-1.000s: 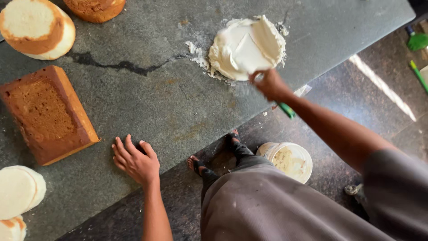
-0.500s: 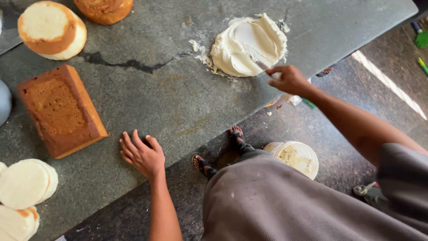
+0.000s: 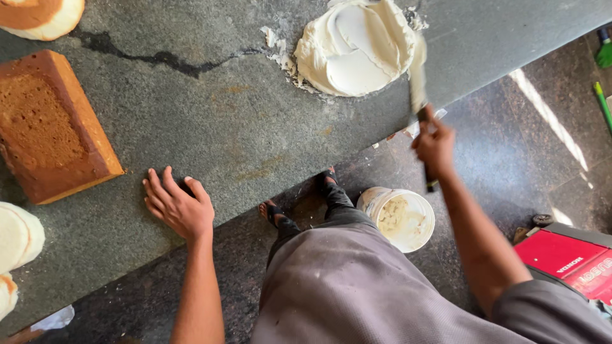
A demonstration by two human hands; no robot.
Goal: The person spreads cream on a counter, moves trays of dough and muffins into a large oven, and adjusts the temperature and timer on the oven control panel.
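A mound of white cream lies on the grey stone counter. My right hand grips the dark handle of a long palette knife, whose cream-coated blade stands at the mound's right edge. My left hand rests flat on the counter near its front edge, fingers spread, holding nothing. A brown rectangular loaf cake sits just left of that hand.
A round cake sits at the top left, and white round cake layers lie at the left edge. On the dark floor stand a white bucket, a red box and green-handled tools. My feet are by the counter.
My right hand has drawn back off the cream to the counter's edge, turning the knife so its blade stands at the mound's right side. My left hand stays put.
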